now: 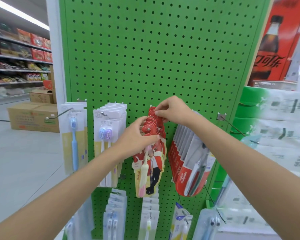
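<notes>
The left hand (137,134) is curling its fingers and thumb round the front of the red toothbrush packs (151,163), while the right hand (174,110) is pinching their tops farther back. The packs are hanging from a hook (148,129) on the green pegboard (154,49), just beside Colgate packs (189,167), in a shop with shelves (19,58) and a cardboard box (33,118) to the left.

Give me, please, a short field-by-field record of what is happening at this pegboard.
Setting: shop aisle, green pegboard
Item handled: red toothbrush packs, hanging on a hook
Left hand: grips the front packs by the hook tip
Right hand: pinches the pack tops farther back
To the right: Colgate packs
To the left: white twin-brush packs
</notes>
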Tool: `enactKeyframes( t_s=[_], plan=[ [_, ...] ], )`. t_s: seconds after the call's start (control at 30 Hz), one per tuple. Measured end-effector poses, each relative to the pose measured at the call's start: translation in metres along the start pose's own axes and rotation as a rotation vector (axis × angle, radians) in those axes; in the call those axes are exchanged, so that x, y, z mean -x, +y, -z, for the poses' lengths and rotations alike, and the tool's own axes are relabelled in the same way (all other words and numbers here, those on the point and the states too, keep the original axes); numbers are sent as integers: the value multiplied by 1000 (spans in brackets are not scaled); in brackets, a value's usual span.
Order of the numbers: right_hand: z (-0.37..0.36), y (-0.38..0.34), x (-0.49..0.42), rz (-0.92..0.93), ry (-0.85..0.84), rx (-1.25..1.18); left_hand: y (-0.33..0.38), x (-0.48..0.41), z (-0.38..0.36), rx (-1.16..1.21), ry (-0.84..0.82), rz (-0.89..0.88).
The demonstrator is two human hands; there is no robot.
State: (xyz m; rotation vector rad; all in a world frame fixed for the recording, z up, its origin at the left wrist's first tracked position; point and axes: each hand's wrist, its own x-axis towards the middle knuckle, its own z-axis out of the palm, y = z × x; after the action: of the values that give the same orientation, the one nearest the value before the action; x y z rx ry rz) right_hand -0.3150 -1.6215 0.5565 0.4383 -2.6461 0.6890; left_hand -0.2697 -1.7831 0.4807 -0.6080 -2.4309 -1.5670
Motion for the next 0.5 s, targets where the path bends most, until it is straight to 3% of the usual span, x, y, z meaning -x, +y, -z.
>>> enactKeyframes(
  t_s=[0.2, 0.37, 0.5],
  plan=[
    [-10, 0, -4, 1, -56, -57, -2, -3, 0, -27, 24, -7],
    [0, 6, -13, -11, 142, -17, -1, -4, 1, -29, -5, 0],
    [-5, 4, -21, -15, -25, 64, -2, -4, 1, -33, -32, 13]
  ],
)
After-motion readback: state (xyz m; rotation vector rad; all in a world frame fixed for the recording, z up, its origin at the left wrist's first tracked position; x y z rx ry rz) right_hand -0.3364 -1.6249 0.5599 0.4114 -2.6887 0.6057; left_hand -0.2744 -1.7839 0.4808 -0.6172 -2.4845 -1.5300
